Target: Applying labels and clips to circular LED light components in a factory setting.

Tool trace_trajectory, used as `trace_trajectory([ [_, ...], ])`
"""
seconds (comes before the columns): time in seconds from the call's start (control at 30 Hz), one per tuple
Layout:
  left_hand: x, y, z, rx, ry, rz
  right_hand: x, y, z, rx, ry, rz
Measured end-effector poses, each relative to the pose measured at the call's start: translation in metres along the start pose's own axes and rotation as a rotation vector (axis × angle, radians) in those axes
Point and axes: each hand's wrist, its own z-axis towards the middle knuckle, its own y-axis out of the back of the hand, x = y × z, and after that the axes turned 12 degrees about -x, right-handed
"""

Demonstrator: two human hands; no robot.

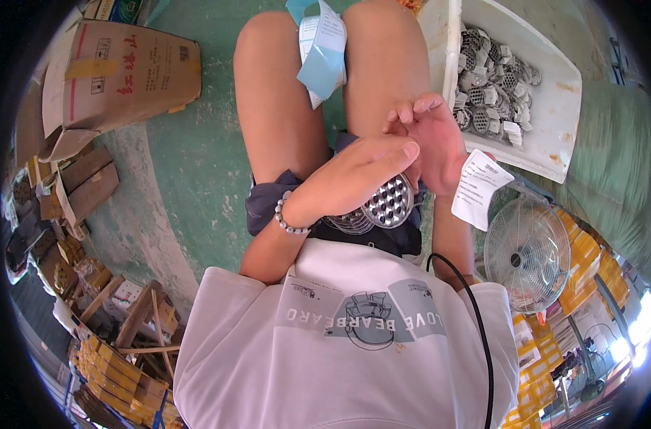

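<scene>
Over my lap, my left hand reaches to the right with its fingers stretched out, above a round metal disc with rows of raised dark holes. More shiny round metal pieces lie partly hidden under that hand and wrist. My right hand is palm up beside the disc, its fingers apart and slightly curled. A white printed label hangs at the thumb side of my right hand, seemingly stuck there. Between my thighs rests a roll of white labels with a loose light-blue backing strip.
A white plastic bin at the far right holds several labelled metal discs. An electric fan stands to the right, near yellow-taped boxes. Cardboard cartons stand at the left. A black cable runs down my shirt.
</scene>
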Motion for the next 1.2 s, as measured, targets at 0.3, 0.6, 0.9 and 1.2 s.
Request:
trace_trajectory([
  [0.3,-0.031,-0.004,0.002,0.031,-0.174,0.198,-0.009,-0.019,-0.008,-0.047,-0.123,-0.125],
  [0.6,-0.044,0.002,0.001,0.061,-0.213,0.257,-0.015,-0.026,-0.023,-0.112,-0.099,-0.231],
  [0.9,-0.040,0.001,-0.001,-0.044,-0.288,0.053,-0.027,-0.010,-0.026,-0.081,-0.190,-0.088],
  [1.2,-0.041,0.007,-0.008,0.036,-0.167,-0.128,-0.018,-0.022,-0.021,-0.089,-0.203,-0.068],
])
